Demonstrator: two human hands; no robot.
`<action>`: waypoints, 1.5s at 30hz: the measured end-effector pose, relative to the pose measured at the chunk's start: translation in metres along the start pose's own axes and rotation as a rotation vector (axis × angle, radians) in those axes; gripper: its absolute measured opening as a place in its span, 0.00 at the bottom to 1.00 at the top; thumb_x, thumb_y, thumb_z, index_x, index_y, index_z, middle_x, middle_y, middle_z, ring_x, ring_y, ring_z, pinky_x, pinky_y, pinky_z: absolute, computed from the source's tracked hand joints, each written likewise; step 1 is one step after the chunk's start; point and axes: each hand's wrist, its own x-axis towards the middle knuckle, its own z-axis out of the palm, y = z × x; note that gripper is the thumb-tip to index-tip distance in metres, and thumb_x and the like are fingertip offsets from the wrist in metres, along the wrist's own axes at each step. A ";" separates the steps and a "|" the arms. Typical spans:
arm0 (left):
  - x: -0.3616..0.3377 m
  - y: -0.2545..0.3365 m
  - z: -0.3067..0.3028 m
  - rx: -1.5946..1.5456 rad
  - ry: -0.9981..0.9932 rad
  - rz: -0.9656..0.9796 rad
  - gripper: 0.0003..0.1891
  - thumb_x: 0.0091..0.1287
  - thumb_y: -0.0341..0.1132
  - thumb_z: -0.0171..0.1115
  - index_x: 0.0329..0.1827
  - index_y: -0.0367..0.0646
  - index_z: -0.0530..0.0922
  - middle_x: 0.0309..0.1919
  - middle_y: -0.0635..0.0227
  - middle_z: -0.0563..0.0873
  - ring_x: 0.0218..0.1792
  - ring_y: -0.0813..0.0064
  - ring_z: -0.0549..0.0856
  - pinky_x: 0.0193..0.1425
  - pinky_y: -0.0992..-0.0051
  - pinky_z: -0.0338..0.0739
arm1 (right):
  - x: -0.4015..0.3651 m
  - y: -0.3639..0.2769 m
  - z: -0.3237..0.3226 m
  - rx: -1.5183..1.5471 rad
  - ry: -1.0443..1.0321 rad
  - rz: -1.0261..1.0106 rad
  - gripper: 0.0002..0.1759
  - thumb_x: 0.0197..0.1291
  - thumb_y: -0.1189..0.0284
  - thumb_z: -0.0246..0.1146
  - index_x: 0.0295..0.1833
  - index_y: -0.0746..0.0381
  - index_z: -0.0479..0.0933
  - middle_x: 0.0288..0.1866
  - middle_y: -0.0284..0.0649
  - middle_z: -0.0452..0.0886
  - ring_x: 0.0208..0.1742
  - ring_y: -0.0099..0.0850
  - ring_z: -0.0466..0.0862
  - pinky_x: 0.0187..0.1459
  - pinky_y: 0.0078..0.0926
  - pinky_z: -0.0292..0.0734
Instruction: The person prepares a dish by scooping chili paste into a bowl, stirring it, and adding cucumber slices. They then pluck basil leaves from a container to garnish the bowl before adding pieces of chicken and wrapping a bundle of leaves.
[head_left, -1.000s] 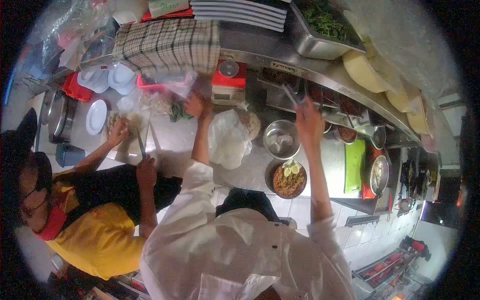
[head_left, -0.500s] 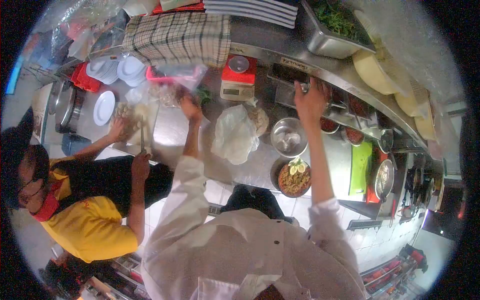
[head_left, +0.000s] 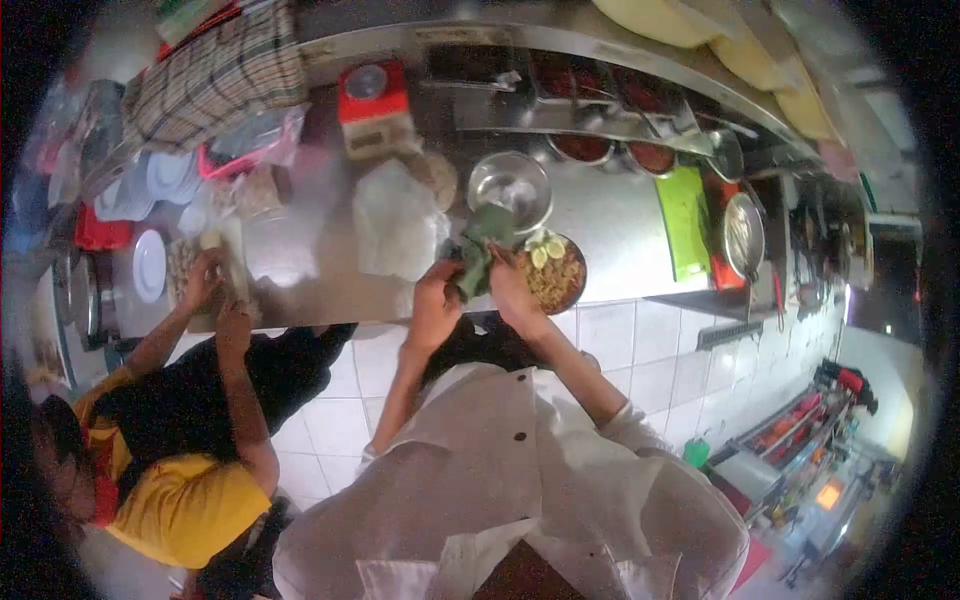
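Note:
Above the counter's front edge, my left hand [head_left: 436, 302] and my right hand [head_left: 511, 290] are closed on a blurred bunch of green leaves [head_left: 487, 232]. The leaves overlap the near rim of a steel mixing bowl [head_left: 535, 172], which has something whitish inside. Just right of my right hand sits a dark bowl of brownish chopped food [head_left: 560, 285], topped with pale cut lime pieces [head_left: 545, 249] at its upper left. A crumpled translucent plastic bag [head_left: 395, 220] lies left of the bunch.
A red kitchen scale [head_left: 373, 105] stands behind the bag. Containers of red contents [head_left: 580, 147] line the back right. Farther right are a green cutting board [head_left: 684, 225] and a pan [head_left: 743, 235]. At left, a co-worker in yellow [head_left: 190, 505] works at a board [head_left: 232, 265].
Both hands have come back from the rear of the counter to its front edge, close together. They now hold the green leaves. The camera view has shifted right.

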 end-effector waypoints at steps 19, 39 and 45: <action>-0.021 0.003 -0.032 -0.037 0.250 -0.299 0.13 0.76 0.36 0.53 0.38 0.33 0.75 0.27 0.59 0.78 0.31 0.67 0.77 0.38 0.65 0.70 | -0.018 -0.009 0.042 -0.444 -0.037 -0.427 0.11 0.57 0.73 0.67 0.44 0.65 0.82 0.29 0.54 0.82 0.24 0.41 0.82 0.28 0.35 0.74; -0.029 -0.004 -0.069 0.038 0.423 -0.378 0.17 0.75 0.37 0.54 0.43 0.26 0.80 0.31 0.52 0.85 0.34 0.69 0.82 0.42 0.65 0.74 | -0.050 -0.040 0.078 -0.601 -0.112 -0.791 0.13 0.63 0.72 0.61 0.51 0.66 0.77 0.49 0.53 0.82 0.52 0.51 0.80 0.57 0.45 0.75; -0.046 -0.009 -0.076 -0.462 0.174 -0.293 0.19 0.69 0.23 0.55 0.63 0.32 0.75 0.54 0.62 0.83 0.55 0.73 0.80 0.60 0.74 0.71 | -0.021 -0.038 0.059 -0.888 -0.212 -0.859 0.10 0.59 0.72 0.64 0.44 0.66 0.80 0.51 0.52 0.82 0.56 0.48 0.78 0.58 0.44 0.74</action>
